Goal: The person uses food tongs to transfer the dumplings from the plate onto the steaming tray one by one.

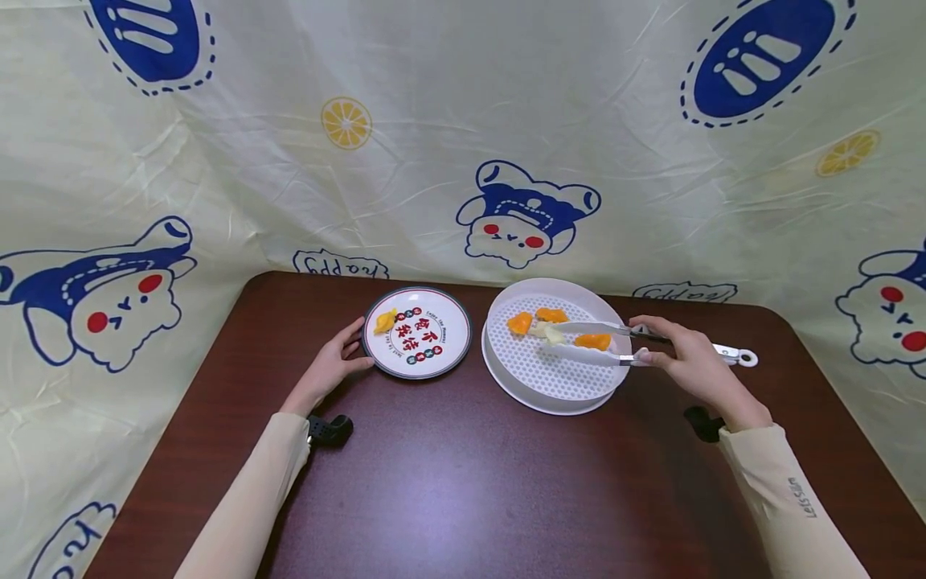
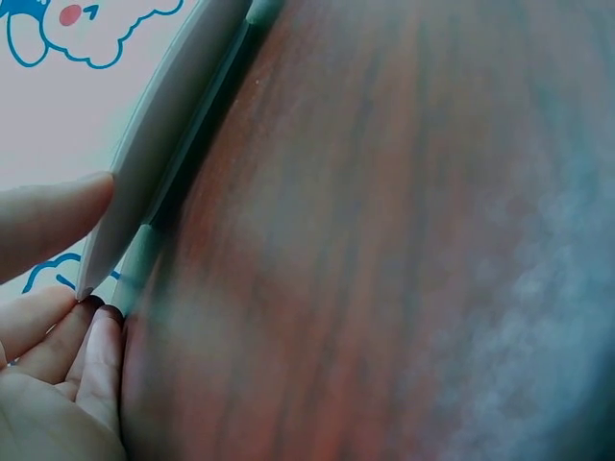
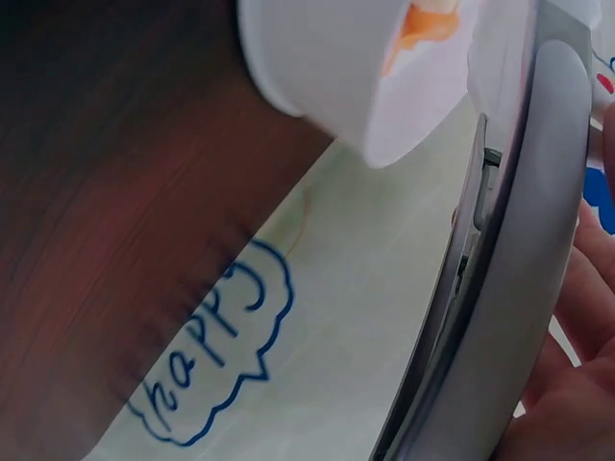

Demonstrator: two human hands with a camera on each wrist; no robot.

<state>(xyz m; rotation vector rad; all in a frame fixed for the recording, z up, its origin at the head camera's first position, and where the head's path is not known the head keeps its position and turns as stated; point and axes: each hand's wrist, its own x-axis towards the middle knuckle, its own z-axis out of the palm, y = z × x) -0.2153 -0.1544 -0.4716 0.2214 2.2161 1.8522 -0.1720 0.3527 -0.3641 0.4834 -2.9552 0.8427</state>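
Observation:
At the left rim of a round white plate (image 1: 452, 342) with red lettering, my left hand (image 1: 329, 366) grips the edge. The left wrist view shows the thumb (image 2: 58, 221) on one face of the plate (image 2: 159, 134) and fingertips at its lower end. A small yellow dumpling-shaped piece (image 1: 386, 322) lies on the plate. My right hand (image 1: 690, 358) holds metal tongs (image 1: 604, 328) with pale tips, spread around a whitish piece (image 1: 546, 331) in a white perforated basket (image 1: 571, 388). Several orange pieces (image 1: 519, 323) lie in that basket. The right wrist view shows the tongs (image 3: 548, 211) close up.
The basket sits on a white base (image 1: 531, 402) on the dark brown table (image 1: 405, 458). A pale printed cloth (image 1: 405, 193) hangs behind the table's back edge and down its sides. A dark strap (image 1: 330, 431) is on the left wrist.

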